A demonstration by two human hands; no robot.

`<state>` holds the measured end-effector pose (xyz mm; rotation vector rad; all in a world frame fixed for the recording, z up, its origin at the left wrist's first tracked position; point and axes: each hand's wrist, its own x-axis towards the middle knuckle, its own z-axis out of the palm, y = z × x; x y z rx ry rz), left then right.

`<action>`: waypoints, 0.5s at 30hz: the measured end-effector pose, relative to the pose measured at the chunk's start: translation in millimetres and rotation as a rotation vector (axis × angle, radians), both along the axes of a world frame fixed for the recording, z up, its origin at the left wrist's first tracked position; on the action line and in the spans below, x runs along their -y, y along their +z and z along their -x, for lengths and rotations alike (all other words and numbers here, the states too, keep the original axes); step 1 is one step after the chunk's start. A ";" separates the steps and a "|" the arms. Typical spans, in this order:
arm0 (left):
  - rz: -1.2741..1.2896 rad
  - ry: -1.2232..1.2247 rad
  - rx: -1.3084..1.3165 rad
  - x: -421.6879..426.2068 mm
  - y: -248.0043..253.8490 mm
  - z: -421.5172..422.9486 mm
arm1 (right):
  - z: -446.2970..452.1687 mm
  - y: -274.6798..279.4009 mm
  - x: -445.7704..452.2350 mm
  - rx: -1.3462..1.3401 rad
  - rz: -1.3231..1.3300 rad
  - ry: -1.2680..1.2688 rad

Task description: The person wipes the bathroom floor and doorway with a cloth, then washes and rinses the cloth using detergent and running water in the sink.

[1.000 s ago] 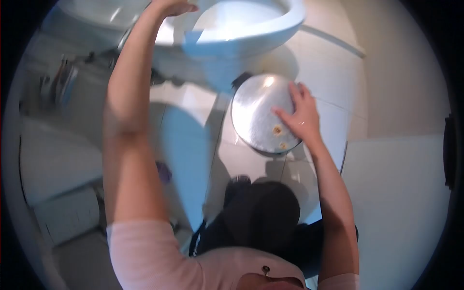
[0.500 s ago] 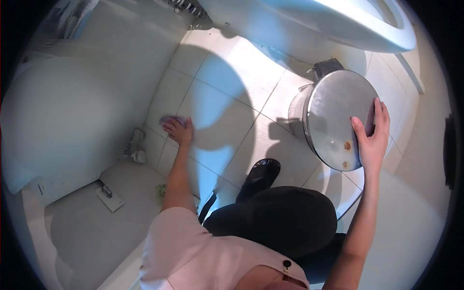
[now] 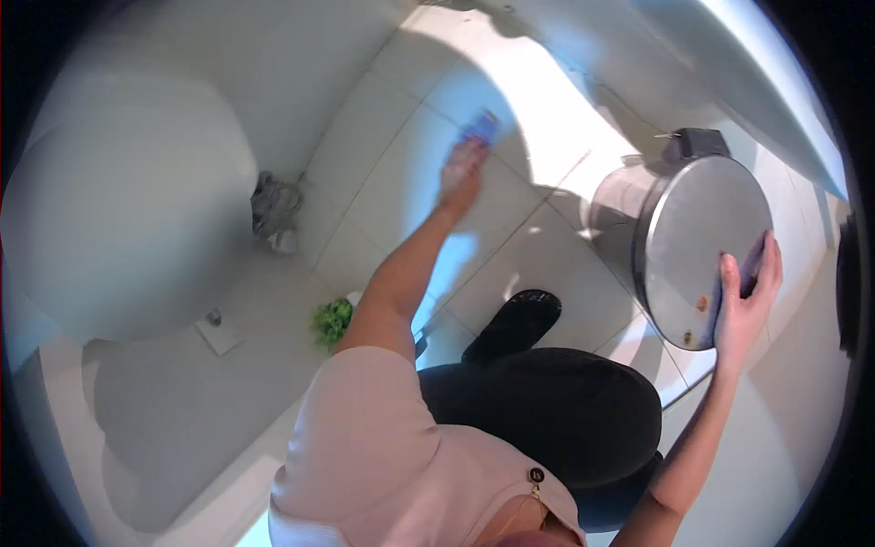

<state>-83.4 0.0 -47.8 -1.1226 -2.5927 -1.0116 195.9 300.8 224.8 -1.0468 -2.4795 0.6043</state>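
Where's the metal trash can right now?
In the head view, the metal trash can is on the right side, on the tiled floor, with the right hand at the edge of its round lid.

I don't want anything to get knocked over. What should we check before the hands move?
1. Left hand reaches the blue-purple pad: ok.
2. Firm hold on that pad: cannot tell, it's blurry.
3. Right hand touches the round metal lid: ok.
4. Lid free of marks: not ok, it has brown spots.
5. Black shoe away from the pad: ok.
6. Floor tiles dry: cannot tell.
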 end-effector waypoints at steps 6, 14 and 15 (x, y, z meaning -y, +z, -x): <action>-0.655 0.643 0.563 125.9 50.5 -50.7 | -11.8 -5.3 -5.3 0.043 -0.023 -0.001; 0.559 1.472 0.508 278.4 28.2 -15.1 | -12.4 -10.1 -6.3 0.052 -0.040 -0.002; 0.586 1.471 0.573 277.7 22.3 -9.3 | -13.6 -10.7 -6.1 0.058 -0.045 -0.008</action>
